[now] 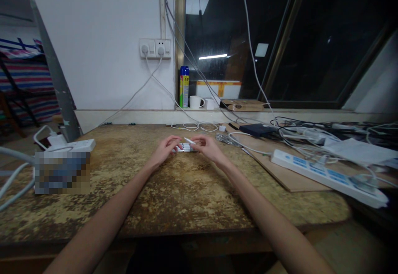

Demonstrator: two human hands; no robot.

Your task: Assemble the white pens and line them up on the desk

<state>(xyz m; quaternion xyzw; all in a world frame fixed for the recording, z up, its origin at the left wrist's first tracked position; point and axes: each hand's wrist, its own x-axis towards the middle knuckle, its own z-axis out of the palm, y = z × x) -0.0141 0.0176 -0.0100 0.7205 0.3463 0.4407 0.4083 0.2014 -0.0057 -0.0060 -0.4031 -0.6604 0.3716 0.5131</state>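
In the head view, at the centre of the frame, the right hand (207, 146) has its grip closed, thumb against fingers, on a slim white stick (189, 141), angled probably so its tip stays free. The left hand (166, 149) curls beside the row of white sticks (185, 147) on the worn tabletop (174, 195), seemingly steadying their near end; whether its partly closed grip has hold of one I cannot tell.
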